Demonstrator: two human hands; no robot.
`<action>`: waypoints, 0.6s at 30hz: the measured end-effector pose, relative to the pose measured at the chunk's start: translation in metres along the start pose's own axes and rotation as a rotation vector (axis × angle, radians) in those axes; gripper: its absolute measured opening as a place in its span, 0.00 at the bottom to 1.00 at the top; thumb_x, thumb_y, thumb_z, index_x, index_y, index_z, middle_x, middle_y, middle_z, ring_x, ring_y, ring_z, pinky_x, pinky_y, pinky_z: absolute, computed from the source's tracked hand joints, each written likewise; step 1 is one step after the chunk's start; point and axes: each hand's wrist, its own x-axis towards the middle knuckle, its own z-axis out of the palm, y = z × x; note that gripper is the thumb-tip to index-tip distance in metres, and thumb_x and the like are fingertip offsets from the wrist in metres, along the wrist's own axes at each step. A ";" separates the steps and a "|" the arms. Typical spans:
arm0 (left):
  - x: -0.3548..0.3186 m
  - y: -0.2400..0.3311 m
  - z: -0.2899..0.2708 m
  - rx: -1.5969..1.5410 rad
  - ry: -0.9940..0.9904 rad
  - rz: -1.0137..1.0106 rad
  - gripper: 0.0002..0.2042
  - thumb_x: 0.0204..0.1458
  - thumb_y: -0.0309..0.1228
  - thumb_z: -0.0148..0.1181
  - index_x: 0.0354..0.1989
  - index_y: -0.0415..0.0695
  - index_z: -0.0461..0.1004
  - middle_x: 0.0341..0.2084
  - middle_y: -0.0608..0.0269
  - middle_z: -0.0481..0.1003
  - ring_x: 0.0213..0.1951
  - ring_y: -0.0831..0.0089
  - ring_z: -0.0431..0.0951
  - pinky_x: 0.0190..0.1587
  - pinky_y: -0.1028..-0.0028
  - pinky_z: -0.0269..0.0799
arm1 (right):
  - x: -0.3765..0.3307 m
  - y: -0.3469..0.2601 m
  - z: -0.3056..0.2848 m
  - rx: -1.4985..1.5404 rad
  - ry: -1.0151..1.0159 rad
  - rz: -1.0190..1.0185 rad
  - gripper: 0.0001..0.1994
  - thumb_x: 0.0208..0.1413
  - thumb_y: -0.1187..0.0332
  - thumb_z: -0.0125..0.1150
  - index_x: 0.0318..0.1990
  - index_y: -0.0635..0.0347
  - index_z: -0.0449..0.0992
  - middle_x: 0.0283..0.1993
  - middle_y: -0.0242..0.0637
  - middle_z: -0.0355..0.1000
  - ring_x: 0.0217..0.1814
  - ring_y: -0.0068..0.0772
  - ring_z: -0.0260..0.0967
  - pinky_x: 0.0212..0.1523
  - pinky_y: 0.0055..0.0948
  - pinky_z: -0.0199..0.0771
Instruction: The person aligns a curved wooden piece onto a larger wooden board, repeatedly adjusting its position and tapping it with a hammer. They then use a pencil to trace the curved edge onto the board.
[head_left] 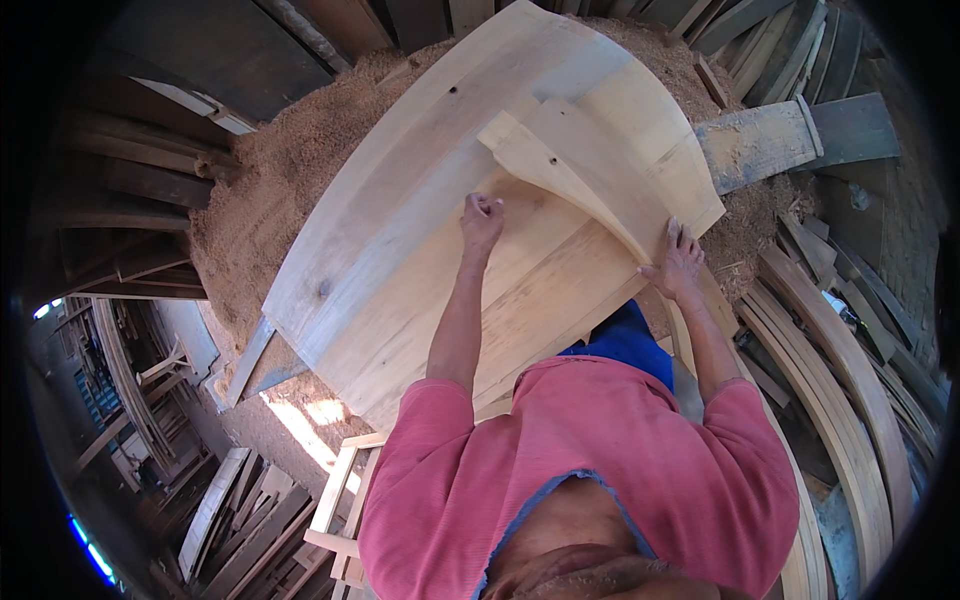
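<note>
A curved wooden board with one narrow end and a small dark hole lies on top of a large panel of joined pale planks. My right hand rests against the curved board's right end, thumb apart and fingers stretched over its edge. Over the panel, below the curved board's narrow end, is my left hand. Its fingers are curled together; whatever they may hold is hidden or too small to make out.
Sawdust is heaped around the panel. Curved timbers stack at the right, with a dusty plank beyond the panel's right edge. A light wooden frame stands at the lower left, near scrap boards.
</note>
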 end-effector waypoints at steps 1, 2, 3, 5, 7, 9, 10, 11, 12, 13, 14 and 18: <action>0.006 0.007 -0.017 0.062 0.038 0.018 0.23 0.53 0.39 0.67 0.52 0.38 0.70 0.33 0.54 0.81 0.36 0.61 0.83 0.41 0.63 0.78 | -0.002 -0.004 -0.005 -0.012 -0.024 0.036 0.64 0.42 0.49 0.79 0.79 0.54 0.35 0.79 0.58 0.38 0.78 0.69 0.40 0.75 0.63 0.41; 0.018 -0.001 -0.033 0.121 0.079 0.054 0.25 0.52 0.39 0.68 0.54 0.39 0.69 0.37 0.51 0.80 0.41 0.58 0.82 0.45 0.60 0.77 | -0.004 -0.011 -0.009 -0.021 -0.047 0.054 0.65 0.41 0.49 0.79 0.79 0.55 0.34 0.79 0.59 0.38 0.78 0.70 0.40 0.75 0.62 0.42; 0.031 -0.011 -0.047 0.178 0.116 0.088 0.26 0.52 0.39 0.68 0.55 0.39 0.68 0.42 0.48 0.78 0.46 0.54 0.80 0.49 0.58 0.76 | -0.007 -0.014 -0.007 -0.033 0.057 0.058 0.61 0.43 0.49 0.78 0.77 0.57 0.39 0.77 0.59 0.42 0.77 0.68 0.44 0.73 0.62 0.45; 0.052 -0.020 -0.076 0.452 0.240 0.226 0.29 0.49 0.38 0.70 0.57 0.40 0.67 0.51 0.43 0.73 0.55 0.46 0.73 0.58 0.51 0.69 | -0.019 -0.012 0.004 -0.069 0.256 0.076 0.54 0.45 0.49 0.76 0.75 0.60 0.50 0.74 0.58 0.52 0.74 0.65 0.51 0.71 0.60 0.51; 0.081 -0.026 -0.111 0.531 0.214 0.256 0.31 0.49 0.40 0.70 0.57 0.38 0.66 0.54 0.39 0.70 0.59 0.42 0.67 0.63 0.47 0.62 | -0.034 0.007 0.021 0.139 0.122 0.101 0.47 0.50 0.45 0.71 0.71 0.62 0.57 0.68 0.56 0.60 0.69 0.58 0.58 0.69 0.58 0.56; 0.108 -0.035 -0.139 0.621 0.238 0.221 0.32 0.50 0.42 0.69 0.58 0.36 0.65 0.54 0.40 0.70 0.59 0.42 0.68 0.63 0.48 0.62 | -0.061 0.018 0.040 0.519 -0.129 0.151 0.37 0.54 0.44 0.68 0.61 0.63 0.67 0.55 0.47 0.71 0.53 0.45 0.68 0.55 0.48 0.66; 0.119 -0.035 -0.149 0.619 0.165 0.179 0.33 0.51 0.44 0.68 0.60 0.35 0.64 0.56 0.40 0.69 0.60 0.42 0.67 0.64 0.49 0.62 | -0.077 0.021 0.048 0.795 -0.305 0.187 0.30 0.56 0.44 0.66 0.52 0.63 0.73 0.45 0.38 0.78 0.40 0.35 0.74 0.41 0.39 0.74; 0.131 -0.039 -0.157 0.700 0.207 0.154 0.35 0.52 0.45 0.68 0.62 0.35 0.64 0.57 0.41 0.69 0.61 0.43 0.66 0.64 0.50 0.61 | -0.090 0.021 0.062 0.943 -0.331 0.370 0.29 0.57 0.44 0.66 0.51 0.63 0.74 0.44 0.37 0.78 0.39 0.33 0.74 0.40 0.35 0.74; 0.143 -0.042 -0.164 0.742 0.190 0.171 0.36 0.52 0.46 0.68 0.62 0.34 0.63 0.58 0.41 0.68 0.63 0.43 0.66 0.65 0.50 0.61 | -0.099 0.019 0.080 1.090 -0.349 0.553 0.28 0.58 0.44 0.65 0.50 0.63 0.75 0.43 0.37 0.77 0.37 0.30 0.74 0.38 0.32 0.73; 0.152 -0.047 -0.174 0.776 0.169 0.145 0.38 0.53 0.48 0.67 0.64 0.34 0.62 0.61 0.39 0.66 0.66 0.44 0.63 0.68 0.51 0.59 | -0.104 0.015 0.092 1.235 -0.370 0.736 0.27 0.59 0.45 0.64 0.49 0.63 0.75 0.41 0.36 0.77 0.36 0.27 0.74 0.36 0.28 0.73; 0.160 -0.055 -0.182 0.795 0.170 0.151 0.38 0.54 0.48 0.66 0.65 0.34 0.61 0.62 0.39 0.65 0.66 0.44 0.63 0.68 0.51 0.58 | -0.106 0.010 0.088 1.205 -0.375 0.761 0.26 0.60 0.46 0.64 0.48 0.63 0.76 0.41 0.37 0.77 0.36 0.27 0.74 0.36 0.28 0.73; 0.200 -0.074 -0.195 0.827 0.129 0.147 0.39 0.56 0.51 0.62 0.67 0.33 0.60 0.64 0.38 0.63 0.68 0.44 0.61 0.70 0.52 0.56 | -0.087 0.026 0.064 0.920 -0.254 0.238 0.31 0.61 0.46 0.61 0.55 0.71 0.74 0.46 0.46 0.78 0.39 0.36 0.77 0.40 0.33 0.77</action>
